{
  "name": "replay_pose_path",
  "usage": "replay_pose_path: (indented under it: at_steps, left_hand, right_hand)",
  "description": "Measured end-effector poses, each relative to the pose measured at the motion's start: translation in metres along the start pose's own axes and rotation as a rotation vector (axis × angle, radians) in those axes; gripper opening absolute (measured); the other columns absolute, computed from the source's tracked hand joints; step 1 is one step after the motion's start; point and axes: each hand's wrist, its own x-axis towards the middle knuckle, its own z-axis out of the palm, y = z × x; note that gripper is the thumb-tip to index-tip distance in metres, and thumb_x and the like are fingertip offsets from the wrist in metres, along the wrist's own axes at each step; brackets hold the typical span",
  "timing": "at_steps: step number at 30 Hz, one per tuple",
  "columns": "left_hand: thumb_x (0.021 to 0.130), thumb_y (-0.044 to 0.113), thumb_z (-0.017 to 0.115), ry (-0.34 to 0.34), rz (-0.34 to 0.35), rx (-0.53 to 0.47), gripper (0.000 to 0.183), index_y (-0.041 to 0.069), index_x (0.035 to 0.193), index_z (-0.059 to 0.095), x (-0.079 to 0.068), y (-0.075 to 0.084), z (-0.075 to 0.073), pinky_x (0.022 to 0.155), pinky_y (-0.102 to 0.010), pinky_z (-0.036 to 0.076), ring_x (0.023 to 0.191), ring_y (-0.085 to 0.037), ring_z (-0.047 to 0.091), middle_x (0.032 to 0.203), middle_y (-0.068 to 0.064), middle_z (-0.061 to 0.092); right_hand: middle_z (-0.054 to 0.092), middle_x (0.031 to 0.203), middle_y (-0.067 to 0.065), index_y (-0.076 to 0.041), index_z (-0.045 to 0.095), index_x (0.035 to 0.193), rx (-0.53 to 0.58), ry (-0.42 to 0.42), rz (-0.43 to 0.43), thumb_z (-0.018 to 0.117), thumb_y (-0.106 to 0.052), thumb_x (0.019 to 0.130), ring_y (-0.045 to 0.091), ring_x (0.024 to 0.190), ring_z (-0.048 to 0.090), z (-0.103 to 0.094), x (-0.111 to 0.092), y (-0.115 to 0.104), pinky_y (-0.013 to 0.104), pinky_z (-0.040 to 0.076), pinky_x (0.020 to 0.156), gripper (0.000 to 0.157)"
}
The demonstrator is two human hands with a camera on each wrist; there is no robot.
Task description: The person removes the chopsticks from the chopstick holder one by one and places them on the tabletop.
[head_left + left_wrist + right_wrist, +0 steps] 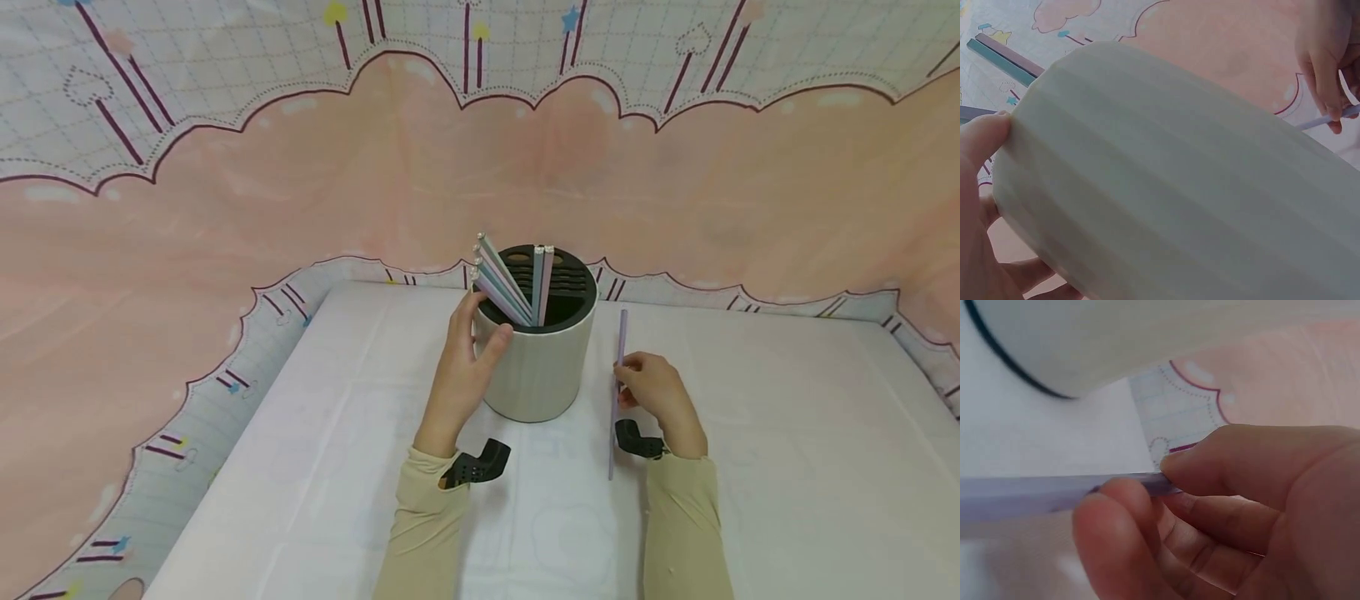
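Note:
A round cream utensil holder (534, 375) with a black slotted top stands upright on the white table. Several pastel chopsticks (537, 287) lean inside its front opening. My left hand (461, 362) grips the holder's left side near the rim, thumb at the front; in the left wrist view the thumb (988, 134) presses the pale wall (1166, 169). To the right of the holder, my right hand (660, 392) pinches a purple chopstick (622, 333) near its middle. Close up, thumb and fingertips meet on that chopstick (1022, 494).
White cloth (360, 467) covers the table. Behind it and at the left hangs a peach patterned sheet (420, 183) with a cloud border. Each wrist carries a black camera mount, the left one (480, 462) close in front of the holder.

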Motion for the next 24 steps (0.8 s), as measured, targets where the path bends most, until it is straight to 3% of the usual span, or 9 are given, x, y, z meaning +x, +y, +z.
replay_pose_path:
  at_steps: [11, 19, 24]
  left_hand:
    - [0.084, 0.056, 0.047, -0.005, -0.012, -0.003, 0.060, 0.042, 0.136, 0.020, 0.002, 0.000, 0.001, 0.098, -0.048, 0.029, 0.132, -0.016, 0.016, 0.145, 0.011, 0.014]
    - [0.084, 0.056, 0.047, -0.001, -0.002, 0.002, 0.059, 0.044, 0.135, 0.019, 0.003, 0.001, 0.001, 0.099, -0.046, 0.028, 0.132, -0.013, 0.017, 0.145, 0.014, 0.013]
    - [0.084, 0.056, 0.047, -0.005, -0.005, -0.002, 0.059, 0.045, 0.135, 0.019, 0.003, 0.000, 0.002, 0.099, -0.046, 0.028, 0.132, -0.013, 0.017, 0.145, 0.013, 0.012]
  right_hand:
    - [0.058, 0.072, 0.010, 0.005, 0.051, 0.114, -0.032, 0.012, 0.068, 0.051, -0.015, 0.088, 0.013, 0.055, 0.056, 0.007, 0.011, 0.012, 0.025, 0.046, 0.054, 0.032]
    - [0.059, 0.071, 0.008, 0.000, 0.052, 0.114, -0.077, 0.063, 0.031, 0.052, -0.011, 0.086, 0.013, 0.050, 0.057, 0.012, 0.015, 0.018, 0.024, 0.044, 0.052, 0.030]
    - [0.057, 0.076, 0.010, -0.002, 0.050, 0.118, -0.079, 0.071, 0.025, 0.049, -0.016, 0.088, 0.014, 0.051, 0.057, 0.010, 0.014, 0.016, 0.025, 0.045, 0.051, 0.033]
